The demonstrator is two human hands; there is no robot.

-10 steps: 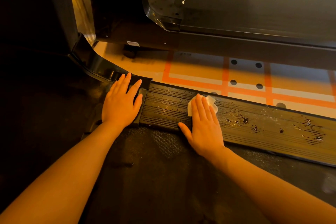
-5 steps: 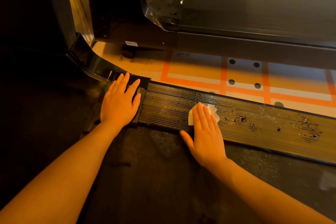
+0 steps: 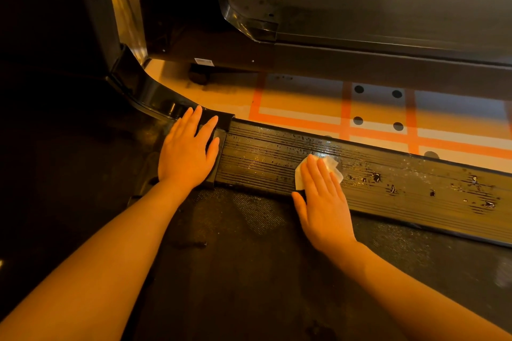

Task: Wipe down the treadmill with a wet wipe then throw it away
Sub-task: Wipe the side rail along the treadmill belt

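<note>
The treadmill's ribbed black side rail runs from the middle left to the right edge, wet and glossy with scuffed spots. My right hand lies flat on it with straight fingers, pressing a white wet wipe onto the rail; only the wipe's far edge shows past my fingertips. My left hand rests flat on the rail's black end cap at the front corner. The dark running belt fills the foreground under both forearms.
The treadmill's upright post rises at the left. Beyond the rail is a pale floor with orange tape lines and black dots. Another dark machine stands on a small wheel behind it.
My right hand has slid the wipe a little to the right along the rail, leaving a wet stretch behind it. My left hand has stayed on the end cap.
</note>
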